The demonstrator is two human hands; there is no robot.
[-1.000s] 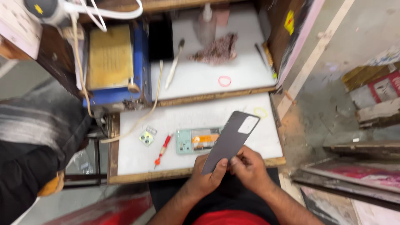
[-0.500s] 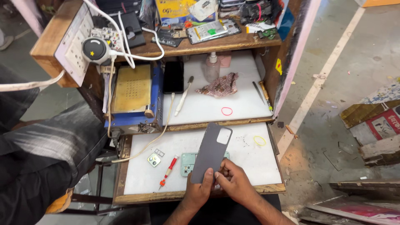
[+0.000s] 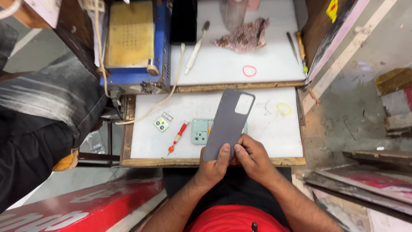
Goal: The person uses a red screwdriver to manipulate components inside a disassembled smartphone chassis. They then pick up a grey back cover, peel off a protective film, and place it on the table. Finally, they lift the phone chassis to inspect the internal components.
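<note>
Head view over a small repair bench. The left hand (image 3: 213, 165) and right hand (image 3: 252, 158) together pinch the lower end of a dark grey phone back cover (image 3: 228, 123), lifted above the white work board (image 3: 274, 133) and slanted toward 1 o'clock, its camera cut-out uppermost; both hands are closed on the cover, the left thumb laid along its face. Directly beneath, partly hidden by the cover, lies a pale green phone body (image 3: 199, 131), back open and uncovered, so by this view the cover is off the phone and not yet seated on it. At 9 o'clock of the phone body lie a red-handled screwdriver (image 3: 177, 137) and, further out, a small green camera module (image 3: 161, 124). A yellow rubber band (image 3: 284, 108) rests at 3 o'clock, well apart. On the upper shelf, at 12 o'clock, sit a pink rubber band (image 3: 249, 71), a crumpled cloth (image 3: 245, 35), a brush (image 3: 196, 48) and a blue heating plate (image 3: 131, 41). Nothing lies between cover and phone body.
</note>
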